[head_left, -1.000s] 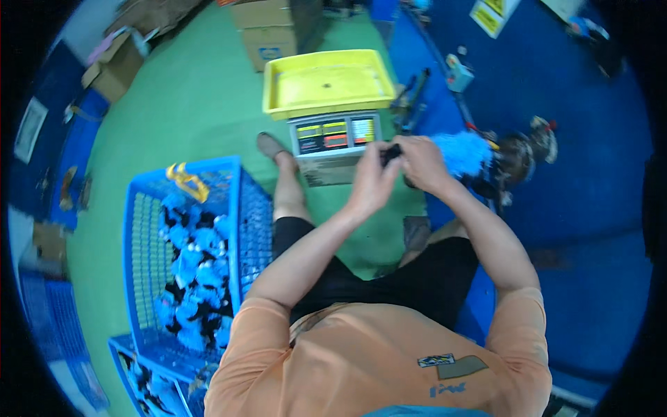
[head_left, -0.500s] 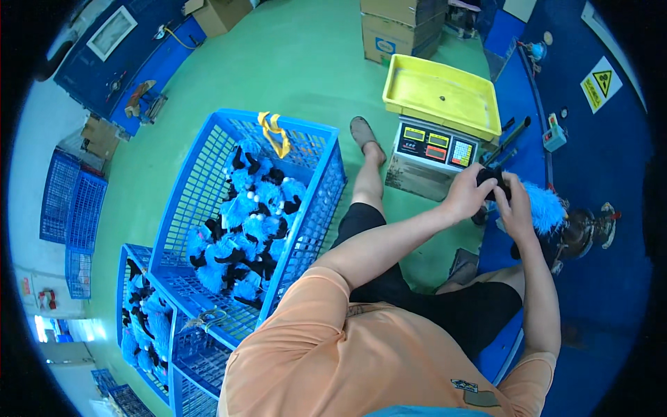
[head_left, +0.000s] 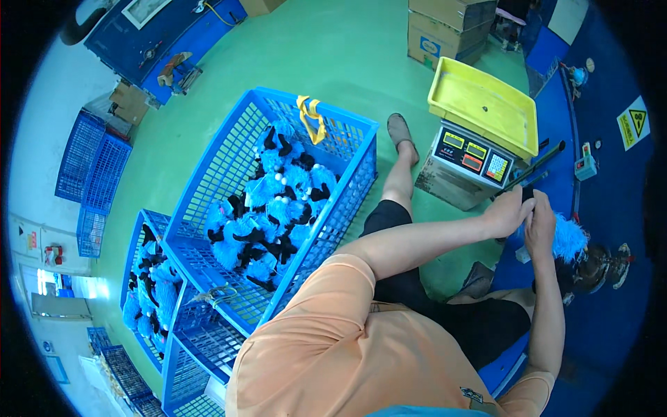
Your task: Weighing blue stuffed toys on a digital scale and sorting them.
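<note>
My left hand (head_left: pixel 506 213) and my right hand (head_left: pixel 540 228) meet at my right side, fingers closed together on a fluffy blue plush toy (head_left: pixel 568 238) with black parts. A black bit of it shows above the pinched fingers, and the blue fur sticks out beyond my right hand. The fingers hide much of the toy. To my left, a blue plastic basket (head_left: pixel 258 311) contains several similar blue and black plush toys (head_left: pixel 278 187). More of these toys (head_left: pixel 149 285) lie in a lower blue crate behind it.
A yellow tray (head_left: pixel 486 104) rests on a digital scale (head_left: pixel 462 163) ahead of my hands. Cardboard boxes (head_left: pixel 445 38) stand beyond. A dark metal fixture (head_left: pixel 594 267) is right of the toy, near the blue wall. Stacked blue crates (head_left: pixel 94 167) stand at the far left.
My hands have drawn closer together, and the fingers now cover more of the toy's black part. The whole view has shifted, so the basket and scale appear further right.
</note>
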A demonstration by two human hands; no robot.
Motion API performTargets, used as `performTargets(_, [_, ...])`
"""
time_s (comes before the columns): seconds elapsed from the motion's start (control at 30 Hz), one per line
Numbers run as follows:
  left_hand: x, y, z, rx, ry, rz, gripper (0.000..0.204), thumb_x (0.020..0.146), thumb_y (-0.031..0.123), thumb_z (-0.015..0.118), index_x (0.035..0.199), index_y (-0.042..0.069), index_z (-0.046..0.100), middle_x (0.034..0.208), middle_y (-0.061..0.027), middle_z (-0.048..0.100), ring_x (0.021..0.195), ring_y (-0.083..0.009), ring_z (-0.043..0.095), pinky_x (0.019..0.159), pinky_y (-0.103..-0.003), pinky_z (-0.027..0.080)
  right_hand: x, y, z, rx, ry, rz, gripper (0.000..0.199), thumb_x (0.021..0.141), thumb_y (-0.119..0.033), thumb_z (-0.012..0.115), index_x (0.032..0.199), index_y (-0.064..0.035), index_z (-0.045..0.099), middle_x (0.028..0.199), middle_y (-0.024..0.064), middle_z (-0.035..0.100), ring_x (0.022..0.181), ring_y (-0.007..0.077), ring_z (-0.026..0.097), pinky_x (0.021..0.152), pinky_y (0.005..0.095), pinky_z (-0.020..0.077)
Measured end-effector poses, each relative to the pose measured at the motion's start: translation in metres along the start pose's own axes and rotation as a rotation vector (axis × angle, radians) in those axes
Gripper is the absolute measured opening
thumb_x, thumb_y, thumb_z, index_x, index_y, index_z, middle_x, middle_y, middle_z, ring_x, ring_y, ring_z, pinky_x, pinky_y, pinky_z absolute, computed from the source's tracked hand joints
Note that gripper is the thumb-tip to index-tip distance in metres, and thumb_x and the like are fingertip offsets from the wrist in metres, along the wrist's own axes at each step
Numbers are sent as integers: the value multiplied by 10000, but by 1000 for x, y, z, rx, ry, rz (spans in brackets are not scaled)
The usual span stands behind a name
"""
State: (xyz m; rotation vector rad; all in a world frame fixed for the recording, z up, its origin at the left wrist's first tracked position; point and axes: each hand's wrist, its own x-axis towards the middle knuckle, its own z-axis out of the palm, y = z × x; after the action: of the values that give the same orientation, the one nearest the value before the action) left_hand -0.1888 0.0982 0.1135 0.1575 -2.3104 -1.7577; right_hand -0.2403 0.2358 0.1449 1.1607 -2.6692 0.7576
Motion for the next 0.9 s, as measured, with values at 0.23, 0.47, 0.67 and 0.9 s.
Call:
performTargets(0.23, [-10, 10, -11, -456, -84, -175, 318, 967, 265, 605, 994, -38, 512, 821, -159, 633, 695, -252, 651, 598, -351, 558, -3, 4, -5, -62, 48, -149, 268, 836, -6, 585, 1103, -3, 610, 1020, 151, 653, 919, 361, 608, 1073, 469, 425])
performTargets(0.47, [-6, 11, -26, -466, -170, -225, 338, 940, 264, 653, 998, -42, 522, 892, -150, 618, 740, -174, 634, 590, -280, 566, 0, 3, -4, -131, 26, -245, 294, 823, 15, 567, 1113, -5, 613, 1027, 153, 664, 940, 356, 616, 1080, 471, 427])
performTargets(0.67, [-7, 7, -13, -527, -164, -222, 354, 931, 262, 664, 1016, -57, 537, 959, -169, 610, 757, -182, 636, 610, -289, 579, -11, 6, -14, -212, 24, -148, 307, 794, 13, 578, 1098, -3, 617, 1030, 155, 672, 959, 363, 616, 1070, 470, 431])
performTargets(0.9, [-2, 4, -12, -516, -175, -234, 326, 906, 229, 667, 1022, -63, 578, 831, -131, 641, 675, -167, 631, 569, -281, 556, -6, 14, -1, -194, 110, -224, 325, 744, -46, 637, 1069, -37, 641, 1032, 143, 688, 996, 366, 625, 948, 444, 476])
